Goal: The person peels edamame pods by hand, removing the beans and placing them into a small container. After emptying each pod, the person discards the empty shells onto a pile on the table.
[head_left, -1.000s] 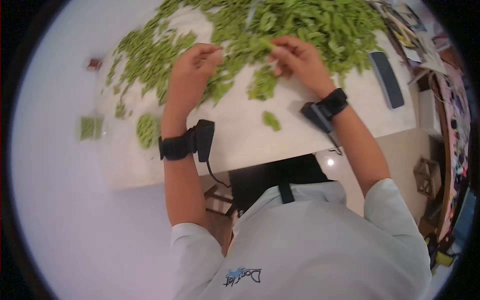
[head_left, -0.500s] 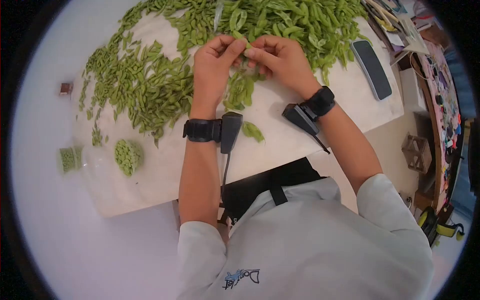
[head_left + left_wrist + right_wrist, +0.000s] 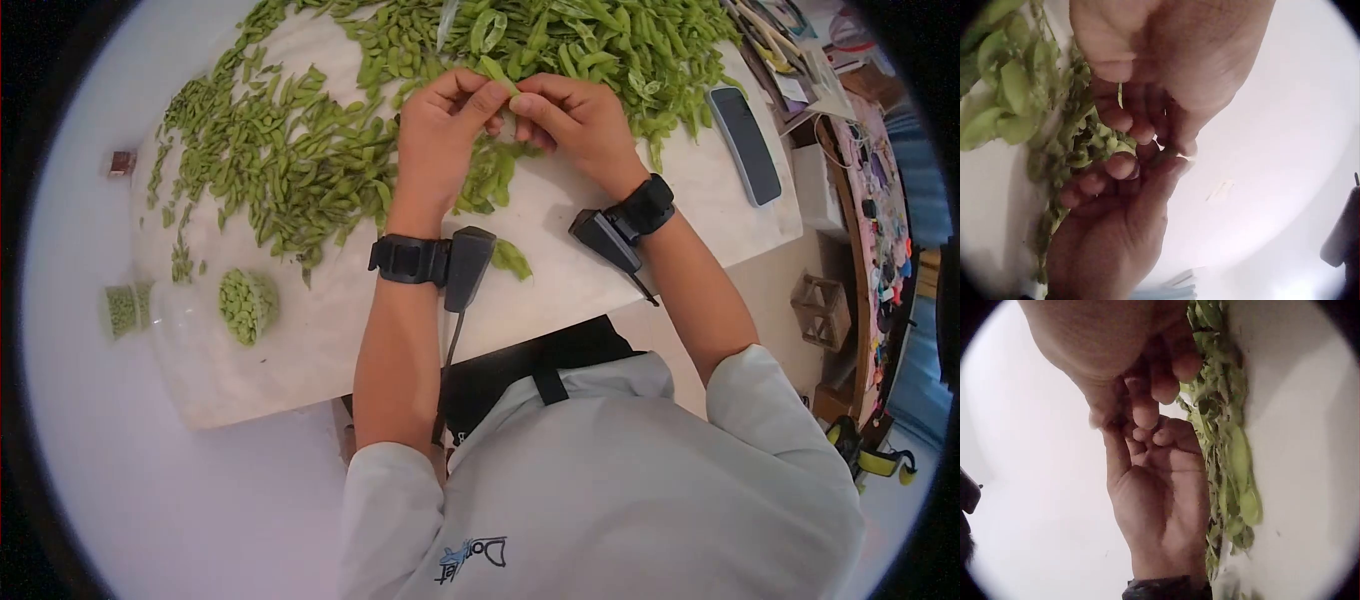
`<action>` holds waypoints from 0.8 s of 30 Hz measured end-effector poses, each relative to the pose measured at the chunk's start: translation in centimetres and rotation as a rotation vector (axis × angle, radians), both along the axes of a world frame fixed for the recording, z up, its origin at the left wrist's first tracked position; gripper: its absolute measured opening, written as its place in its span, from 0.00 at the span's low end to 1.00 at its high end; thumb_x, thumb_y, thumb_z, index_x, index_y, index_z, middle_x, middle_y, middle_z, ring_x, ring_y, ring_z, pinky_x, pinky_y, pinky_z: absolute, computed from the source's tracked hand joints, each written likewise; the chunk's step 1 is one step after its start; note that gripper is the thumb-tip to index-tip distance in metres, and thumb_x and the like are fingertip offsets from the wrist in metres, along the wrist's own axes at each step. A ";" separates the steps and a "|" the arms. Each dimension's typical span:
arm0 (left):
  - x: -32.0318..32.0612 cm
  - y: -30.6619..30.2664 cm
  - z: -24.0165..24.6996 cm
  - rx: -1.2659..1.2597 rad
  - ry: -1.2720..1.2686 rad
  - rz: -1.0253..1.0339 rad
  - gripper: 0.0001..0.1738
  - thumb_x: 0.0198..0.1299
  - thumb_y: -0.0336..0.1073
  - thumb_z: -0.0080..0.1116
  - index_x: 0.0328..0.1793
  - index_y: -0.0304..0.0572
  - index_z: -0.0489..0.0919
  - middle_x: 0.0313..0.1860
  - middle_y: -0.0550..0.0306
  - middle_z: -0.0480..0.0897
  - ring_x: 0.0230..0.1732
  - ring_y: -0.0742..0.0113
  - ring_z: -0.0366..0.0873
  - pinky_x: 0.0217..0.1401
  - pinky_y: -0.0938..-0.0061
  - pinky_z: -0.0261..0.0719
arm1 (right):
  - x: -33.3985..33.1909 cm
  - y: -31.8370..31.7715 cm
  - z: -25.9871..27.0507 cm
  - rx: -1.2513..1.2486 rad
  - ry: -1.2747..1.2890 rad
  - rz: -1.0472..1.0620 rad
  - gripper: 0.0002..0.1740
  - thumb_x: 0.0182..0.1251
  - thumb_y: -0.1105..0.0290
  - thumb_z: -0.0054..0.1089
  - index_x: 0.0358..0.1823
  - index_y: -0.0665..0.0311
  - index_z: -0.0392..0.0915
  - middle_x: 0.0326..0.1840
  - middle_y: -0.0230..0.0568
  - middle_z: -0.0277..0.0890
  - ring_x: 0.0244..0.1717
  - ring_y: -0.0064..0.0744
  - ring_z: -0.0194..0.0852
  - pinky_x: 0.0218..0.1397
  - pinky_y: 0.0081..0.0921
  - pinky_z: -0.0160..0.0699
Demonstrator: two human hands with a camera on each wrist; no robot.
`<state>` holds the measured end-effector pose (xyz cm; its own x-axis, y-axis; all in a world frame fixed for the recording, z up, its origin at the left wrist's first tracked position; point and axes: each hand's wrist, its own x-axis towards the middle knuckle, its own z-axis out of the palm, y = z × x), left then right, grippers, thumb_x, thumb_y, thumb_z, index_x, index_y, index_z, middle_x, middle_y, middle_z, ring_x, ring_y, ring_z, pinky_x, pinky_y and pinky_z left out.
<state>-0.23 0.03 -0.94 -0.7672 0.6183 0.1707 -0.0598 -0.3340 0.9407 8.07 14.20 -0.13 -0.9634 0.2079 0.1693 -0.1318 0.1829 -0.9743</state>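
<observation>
The edamame pod [image 3: 497, 75] at twelve o'clock is bright green, the bench [image 3: 320, 335] cream, the smartphone screen [image 3: 748, 150] at two black; the pale grey shirt [image 3: 610, 470] at five bears black-and-blue print [image 3: 474, 560].

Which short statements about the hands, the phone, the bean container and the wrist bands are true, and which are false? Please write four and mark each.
1. The left hand and the right hand pinch one green pod. True.
2. The phone lies left of both hands. False: it lies to their right.
3. The clear container holds green beans. True.
4. Only the left wrist wears a black band. False: the right wrist wears one too.
</observation>
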 end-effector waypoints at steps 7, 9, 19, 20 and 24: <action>-0.1 0.1 -0.6 0.009 -0.001 0.004 0.06 0.61 0.33 0.59 0.36 0.40 0.76 0.30 0.63 0.79 0.30 0.76 0.74 0.34 0.82 0.70 | 0.3 -0.3 0.3 0.052 -0.034 0.026 0.16 0.71 0.59 0.51 0.36 0.64 0.79 0.19 0.27 0.73 0.21 0.13 0.66 0.24 0.15 0.67; -0.1 0.1 -0.7 0.023 -0.007 -0.001 0.05 0.61 0.33 0.60 0.36 0.41 0.76 0.30 0.63 0.79 0.29 0.76 0.73 0.33 0.82 0.69 | 0.3 -0.3 0.4 0.052 -0.042 0.030 0.17 0.71 0.58 0.50 0.35 0.65 0.78 0.19 0.27 0.72 0.21 0.14 0.66 0.24 0.15 0.66; 0.4 0.5 -0.6 -0.008 -0.014 0.021 0.05 0.61 0.33 0.60 0.37 0.41 0.76 0.29 0.65 0.78 0.29 0.78 0.72 0.34 0.82 0.68 | 0.3 -0.1 0.2 0.151 -0.016 0.016 0.21 0.73 0.56 0.43 0.32 0.67 0.75 0.18 0.34 0.72 0.20 0.25 0.68 0.26 0.25 0.69; 0.4 0.5 -0.6 -0.020 -0.009 0.026 0.05 0.61 0.33 0.59 0.37 0.41 0.76 0.29 0.65 0.77 0.29 0.78 0.72 0.34 0.82 0.68 | 0.3 -0.2 0.2 0.170 -0.007 0.007 0.21 0.73 0.56 0.43 0.31 0.67 0.75 0.18 0.36 0.72 0.20 0.28 0.69 0.27 0.27 0.69; 0.5 0.6 -0.7 -0.057 0.039 0.035 0.06 0.62 0.35 0.58 0.36 0.41 0.76 0.28 0.64 0.77 0.29 0.78 0.71 0.33 0.82 0.68 | 0.2 -0.3 0.4 0.264 -0.035 -0.015 0.22 0.73 0.58 0.40 0.28 0.68 0.73 0.18 0.40 0.73 0.21 0.36 0.73 0.29 0.32 0.71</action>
